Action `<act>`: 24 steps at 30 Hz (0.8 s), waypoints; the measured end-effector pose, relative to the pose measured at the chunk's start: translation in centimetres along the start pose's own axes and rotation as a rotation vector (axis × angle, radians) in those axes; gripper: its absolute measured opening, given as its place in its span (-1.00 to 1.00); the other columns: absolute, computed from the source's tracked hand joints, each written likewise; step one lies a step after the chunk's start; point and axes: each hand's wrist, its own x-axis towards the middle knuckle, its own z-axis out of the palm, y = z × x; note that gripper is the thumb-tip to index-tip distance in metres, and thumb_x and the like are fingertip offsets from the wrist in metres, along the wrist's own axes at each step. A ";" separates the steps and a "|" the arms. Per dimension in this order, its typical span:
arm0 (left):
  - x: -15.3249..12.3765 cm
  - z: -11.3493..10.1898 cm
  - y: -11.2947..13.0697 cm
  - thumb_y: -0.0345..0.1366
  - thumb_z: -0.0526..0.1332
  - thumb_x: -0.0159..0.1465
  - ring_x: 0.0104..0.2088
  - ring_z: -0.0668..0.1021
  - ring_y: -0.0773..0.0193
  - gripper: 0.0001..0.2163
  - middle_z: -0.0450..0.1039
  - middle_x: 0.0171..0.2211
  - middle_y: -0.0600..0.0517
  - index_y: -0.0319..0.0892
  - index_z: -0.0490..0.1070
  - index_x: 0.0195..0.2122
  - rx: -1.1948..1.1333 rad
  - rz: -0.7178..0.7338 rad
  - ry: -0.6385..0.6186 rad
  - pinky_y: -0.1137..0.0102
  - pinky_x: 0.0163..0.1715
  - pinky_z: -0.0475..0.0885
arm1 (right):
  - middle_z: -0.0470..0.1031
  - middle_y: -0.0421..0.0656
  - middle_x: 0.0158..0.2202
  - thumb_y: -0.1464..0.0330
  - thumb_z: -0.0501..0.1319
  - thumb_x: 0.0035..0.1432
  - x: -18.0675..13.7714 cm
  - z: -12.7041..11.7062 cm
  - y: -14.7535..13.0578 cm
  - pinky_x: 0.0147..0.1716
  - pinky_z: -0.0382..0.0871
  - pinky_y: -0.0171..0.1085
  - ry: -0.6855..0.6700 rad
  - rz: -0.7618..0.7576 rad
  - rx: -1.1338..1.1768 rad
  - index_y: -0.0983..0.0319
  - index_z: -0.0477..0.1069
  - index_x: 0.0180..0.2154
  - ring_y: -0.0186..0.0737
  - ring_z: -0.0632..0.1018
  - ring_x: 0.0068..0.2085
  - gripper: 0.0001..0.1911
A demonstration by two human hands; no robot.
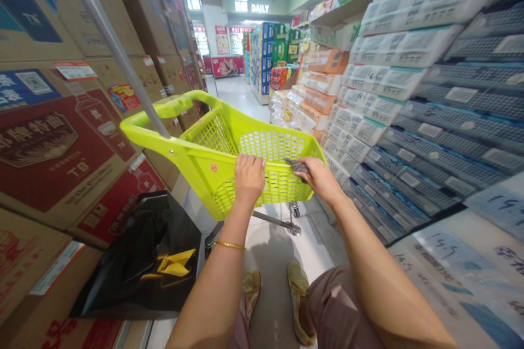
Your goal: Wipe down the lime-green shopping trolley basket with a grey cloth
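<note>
A lime-green shopping cart (192,155) stands sideways before me, its basket walls full of holes. My left hand (249,177), with a gold bangle on the wrist, has its fingers curled over the basket's near rim. Farther right along the same rim, my right hand (319,177) is closed on a dark grey cloth (298,166), which lies against the rim. Part of the cloth is hidden in the fingers. Inside the basket, a slatted green flap (210,133) stands near the handle end.
Stacked cartons (53,147) line the left side, with a black bag (143,251) in front of them. A metal pole (110,38) slants down by the cart handle. Tissue packs (393,43) and dark-blue packs (450,114) rise on the right. Beyond the cart runs a pale aisle floor (235,92).
</note>
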 end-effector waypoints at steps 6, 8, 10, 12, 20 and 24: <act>0.1 0.1 0.0 -0.30 -0.04 0.28 -0.23 0.39 0.14 -0.77 0.38 -0.39 -0.04 -0.13 0.38 -0.39 -0.004 -0.044 0.007 0.16 0.12 0.12 | 0.45 -0.03 -0.15 0.23 0.04 0.20 1.1 1.4 -1.4 -0.13 0.24 -0.17 -0.030 -0.024 -0.131 0.25 0.32 -0.05 -0.09 0.41 -0.12 -0.66; 0.0 0.2 -0.1 -0.31 -0.04 0.28 -0.22 0.39 0.13 -0.77 0.38 -0.39 -0.04 -0.13 0.38 -0.40 0.005 -0.057 0.014 0.16 0.11 0.12 | 0.44 -0.02 -0.15 0.25 0.04 0.20 1.7 1.9 -2.8 -0.14 0.22 -0.18 -0.053 -0.028 -0.172 0.26 0.31 -0.04 -0.09 0.39 -0.12 -0.66; 0.0 0.2 -0.1 -0.31 -0.04 0.27 -0.22 0.39 0.12 -0.77 0.38 -0.39 -0.04 -0.12 0.38 -0.40 0.010 -0.063 0.020 0.16 0.10 0.12 | 0.43 -0.02 -0.15 0.28 0.01 0.22 2.6 2.6 -4.5 -0.14 0.19 -0.18 -0.072 -0.046 -0.201 0.24 0.30 -0.02 -0.09 0.37 -0.12 -0.67; -0.1 0.2 -0.1 -0.33 -0.05 0.27 -0.22 0.39 0.11 -0.78 0.38 -0.39 -0.04 -0.12 0.38 -0.39 0.011 -0.055 0.018 0.16 0.09 0.12 | 0.42 -0.02 -0.13 0.34 -0.04 0.25 3.3 3.2 -6.2 -0.14 0.17 -0.17 -0.085 -0.065 -0.209 0.23 0.28 0.01 -0.10 0.36 -0.12 -0.67; -0.3 -0.4 -0.9 -0.31 -0.09 0.30 -0.22 0.38 0.16 -0.76 0.39 -0.37 -0.02 -0.13 0.37 -0.33 0.018 0.036 -0.019 0.22 0.07 0.13 | 0.40 -0.06 -0.06 0.37 -0.03 0.24 3.5 3.2 -6.4 -0.13 0.17 -0.20 -0.098 -0.098 -0.183 0.22 0.23 0.05 -0.12 0.35 -0.09 -0.65; -0.3 -0.5 -1.1 -0.30 -0.09 0.31 -0.22 0.38 0.16 -0.75 0.40 -0.36 -0.02 -0.13 0.36 -0.34 0.029 0.070 -0.034 0.23 0.07 0.13 | 0.41 -0.06 -0.09 0.36 0.01 0.22 2.1 2.0 -4.2 -0.12 0.19 -0.20 -0.100 -0.065 -0.194 0.22 0.25 0.02 -0.12 0.36 -0.08 -0.68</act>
